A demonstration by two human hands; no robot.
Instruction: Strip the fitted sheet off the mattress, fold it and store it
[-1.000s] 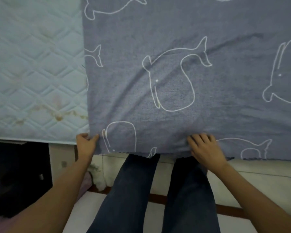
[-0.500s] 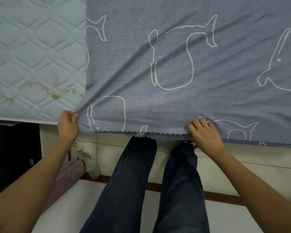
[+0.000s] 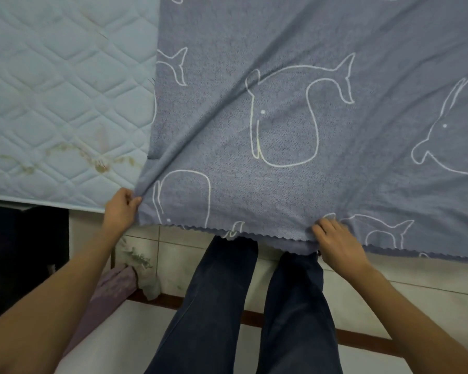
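Two legs (image 3: 227, 287) below sheet (image 3: 308, 136) hem, stained mattress (image 3: 65, 90) left, purple cloth (image 3: 111, 288) beside

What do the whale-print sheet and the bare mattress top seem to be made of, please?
The sheet looks like soft, matte knit or terry cotton: fuzzy, heathered surface, zigzag-cut edge. The mattress top looks like smooth, slightly shiny quilted fabric, stitched in diamonds.

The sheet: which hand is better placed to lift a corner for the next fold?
Probably the left. The left hand pinches the near corner of the sheet; the right hand grips its scalloped edge partway along.
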